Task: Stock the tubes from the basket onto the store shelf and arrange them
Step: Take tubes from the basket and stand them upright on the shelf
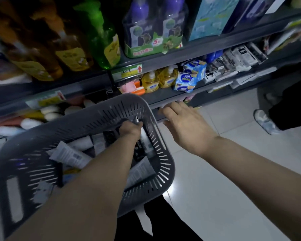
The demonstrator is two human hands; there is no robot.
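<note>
From here a hasty pull could have snagged the slotted wall of the tilted basket [87, 119] and spilled the heaped tubes [71, 153]; your left grip [131, 129] was curled tight round one tube [144, 139] by the basket's right wall, centre frame. Your right grip [182, 124] was spread wide, holding nothing, fingertips [162, 111] near the shelf [163, 97] edge.
</note>
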